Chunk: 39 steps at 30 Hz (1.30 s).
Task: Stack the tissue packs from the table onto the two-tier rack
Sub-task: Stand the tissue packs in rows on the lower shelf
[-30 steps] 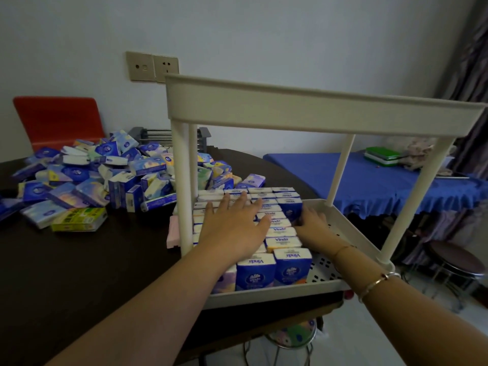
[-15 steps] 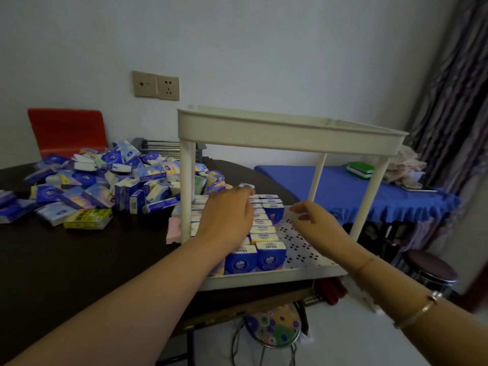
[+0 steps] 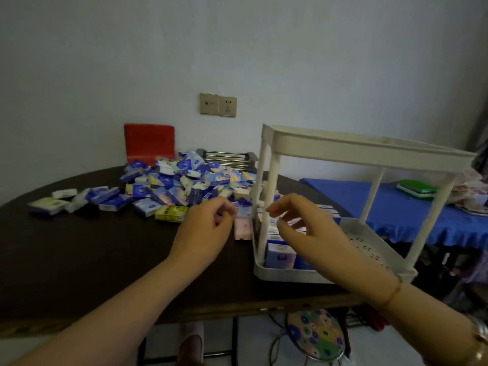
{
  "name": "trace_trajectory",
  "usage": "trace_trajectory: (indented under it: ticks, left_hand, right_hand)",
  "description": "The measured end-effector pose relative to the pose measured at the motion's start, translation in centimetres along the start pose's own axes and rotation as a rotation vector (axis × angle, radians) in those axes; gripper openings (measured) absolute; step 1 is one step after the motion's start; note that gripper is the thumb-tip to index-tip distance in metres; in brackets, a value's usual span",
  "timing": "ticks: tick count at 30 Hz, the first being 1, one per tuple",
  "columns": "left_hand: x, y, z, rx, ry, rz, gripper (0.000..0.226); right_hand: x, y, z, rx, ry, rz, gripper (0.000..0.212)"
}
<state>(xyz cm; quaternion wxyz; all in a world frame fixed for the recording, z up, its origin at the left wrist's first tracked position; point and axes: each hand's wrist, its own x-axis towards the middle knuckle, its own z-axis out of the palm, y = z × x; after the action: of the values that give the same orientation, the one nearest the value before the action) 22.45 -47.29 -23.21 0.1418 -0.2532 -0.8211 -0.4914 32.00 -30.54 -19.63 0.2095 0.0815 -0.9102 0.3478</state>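
A white two-tier rack (image 3: 369, 151) stands at the right edge of the dark table (image 3: 79, 247). Its lower tier holds rows of blue tissue packs (image 3: 280, 256) on the left side; the top tier looks bare. A large pile of loose tissue packs (image 3: 174, 180) lies behind on the table, with a pink pack (image 3: 243, 228) just left of the rack. My left hand (image 3: 206, 231) hovers over the table left of the rack post, fingers curled and holding nothing. My right hand (image 3: 303, 225) floats in front of the rack, fingers apart and empty.
A yellow-green pack (image 3: 170, 213) lies at the pile's near edge. A red chair back (image 3: 149, 141) and a metal rack (image 3: 227, 157) stand behind the table. A blue-covered table (image 3: 396, 204) is to the right, a patterned stool (image 3: 313, 334) below.
Both hands have come off the packs in the lower tier and pulled back to the left. The view has swung left and away from the rack.
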Motion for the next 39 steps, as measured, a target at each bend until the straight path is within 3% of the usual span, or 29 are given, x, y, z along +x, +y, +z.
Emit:
trace_trajectory:
  ticks: [8, 14, 17, 22, 28, 33, 36, 39]
  left_hand:
    - [0.6, -10.6, -5.0, 0.131, 0.096, -0.315, 0.017]
    - [3.0, -15.4, -4.7, 0.094, 0.108, -0.397, 0.016]
    - [3.7, -16.9, -4.4, 0.013, 0.127, -0.434, 0.017]
    - [4.0, -17.8, -4.2, -0.051, 0.148, -0.446, 0.016]
    - [4.0, -18.0, -4.2, -0.086, 0.155, -0.444, 0.017]
    - [4.0, -17.9, -4.2, -0.127, 0.173, -0.473, 0.018]
    - [4.0, -17.9, -4.3, -0.139, 0.200, -0.466, 0.019]
    - [3.9, -18.0, -4.3, -0.160, 0.211, -0.450, 0.019]
  right_hand:
    - [6.2, -0.7, 10.8, -0.005, -0.125, 0.005, 0.022]
    - [12.6, 4.5, 18.0, -0.277, -0.081, 0.119, 0.032]
    - [15.4, 6.7, 20.1, -0.548, -0.009, 0.061, 0.044]
    - [19.0, 8.6, 21.5, -0.947, -0.066, -0.032, 0.066]
    - [22.4, 9.1, 22.0, -1.180, -0.165, -0.098, 0.072]
    - [22.7, 8.8, 21.6, -1.356, -0.182, -0.223, 0.055]
    - [22.2, 8.8, 20.4, -1.317, -0.173, -0.288, 0.053]
    - [21.3, 8.3, 19.7, -1.209, -0.156, -0.224, 0.056]
